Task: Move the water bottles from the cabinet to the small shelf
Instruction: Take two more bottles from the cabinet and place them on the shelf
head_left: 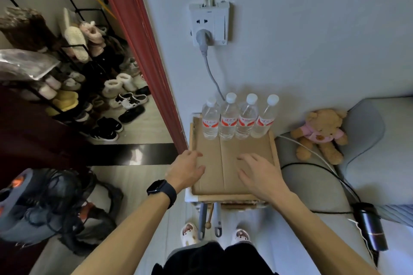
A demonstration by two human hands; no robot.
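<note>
Several clear water bottles (237, 118) with white caps and red labels stand upright in a row at the back of the small shelf (230, 197), on its cardboard-covered top, close to the wall. My left hand (186, 168) hovers over the shelf's front left corner, fingers apart, holding nothing; a black watch sits on that wrist. My right hand (260, 173) is spread over the front right part of the cardboard, also empty. Both hands are well short of the bottles. No cabinet shows in the view.
A wall socket (209, 23) with a grey plug and cable hangs above the shelf. A bed with a teddy bear (320, 134), cables and a black hair dryer (369, 226) lies right. A red door frame (143, 47), shoe rack (73, 78) and fan (47, 205) are left.
</note>
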